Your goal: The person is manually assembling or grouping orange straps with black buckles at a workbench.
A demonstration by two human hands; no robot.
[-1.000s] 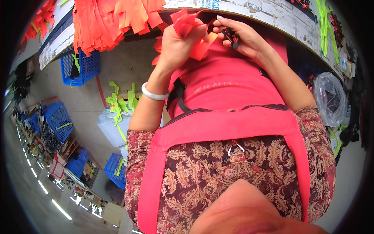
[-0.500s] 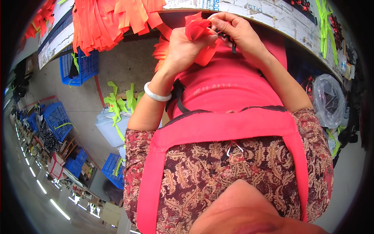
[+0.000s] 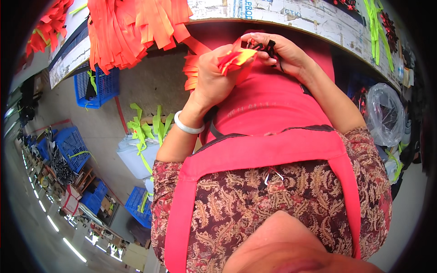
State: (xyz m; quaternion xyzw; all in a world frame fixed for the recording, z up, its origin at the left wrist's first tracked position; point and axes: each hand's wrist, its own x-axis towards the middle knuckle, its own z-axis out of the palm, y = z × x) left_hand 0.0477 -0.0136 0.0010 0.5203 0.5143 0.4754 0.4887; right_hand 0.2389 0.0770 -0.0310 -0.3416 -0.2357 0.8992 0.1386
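My left hand (image 3: 210, 75) is closed round a bunch of orange fabric strips (image 3: 234, 61). Their upper ends catch bright light, and more of the strips fan out on the far side of the wrist. My right hand (image 3: 291, 55) is beside it, fingers bent round small black pieces (image 3: 271, 48) that look like cords or clips; their exact kind is too small to make out. The right fingertips come close to the top of the orange bunch. Both hands are in front of my red apron (image 3: 268, 100), just below the table edge.
A heap of orange strips (image 3: 116, 34) hangs over the table (image 3: 277, 16) at the far left. Yellow-green strips (image 3: 374, 32) lie at the far right, above a clear plastic bag (image 3: 384, 113). Blue crates (image 3: 109, 86) stand on the floor to the left.
Both hands have come slightly down, toward me. The left hand has turned, so the orange bunch tilts differently. More of the black pieces shows in the right fingers.
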